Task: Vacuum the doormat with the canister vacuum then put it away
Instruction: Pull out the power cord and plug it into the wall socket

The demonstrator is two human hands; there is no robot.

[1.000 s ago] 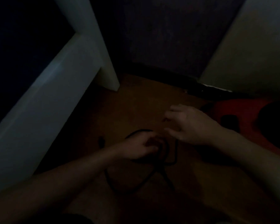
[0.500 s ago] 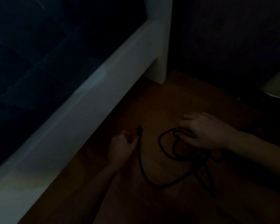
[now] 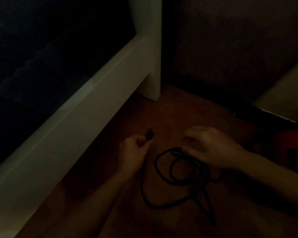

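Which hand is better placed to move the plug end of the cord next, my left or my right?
Left, probably. The left hand grips the black plug, which sticks out above its fingers. The right hand is occupied holding the loops of cord beside it.

Matt black cord (image 3: 144, 186), wooden floor (image 3: 170, 117)
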